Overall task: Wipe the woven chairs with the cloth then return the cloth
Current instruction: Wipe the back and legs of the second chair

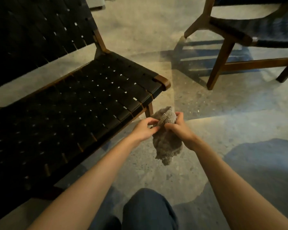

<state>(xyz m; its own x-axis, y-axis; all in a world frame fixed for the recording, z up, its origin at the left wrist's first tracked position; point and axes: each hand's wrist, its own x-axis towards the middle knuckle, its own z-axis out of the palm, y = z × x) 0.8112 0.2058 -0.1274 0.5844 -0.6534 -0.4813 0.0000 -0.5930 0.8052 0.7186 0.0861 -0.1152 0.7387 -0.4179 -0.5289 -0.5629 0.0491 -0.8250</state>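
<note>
head view, left to right. near woven chair (83, 100) fills the 9 to 11 o'clock side, black straps on a wood frame, seat front corner ending just beside my hands. i judge i'm crouched by that corner to get the cloth ready before wiping the seat. left hand (144, 130) at centre, fingers curled, pinching the upper left edge of the cloth (167, 143). cloth is grey, fluffy, bunched, held in the air over the floor (198, 100), lower end hanging toward 6 o'clock, not touching the chair. right hand (178, 128) curled round the top right of the cloth, thumb and fingertips nipping a fold; looks like refolding or bunching for a better wiping face, my guess. knee (146, 208) in dark trousers at 6 o'clock. second woven chair (249, 34) at 1 to 2 o'clock, well apart, blurred. nothing blocks the reach to either seat.
</note>
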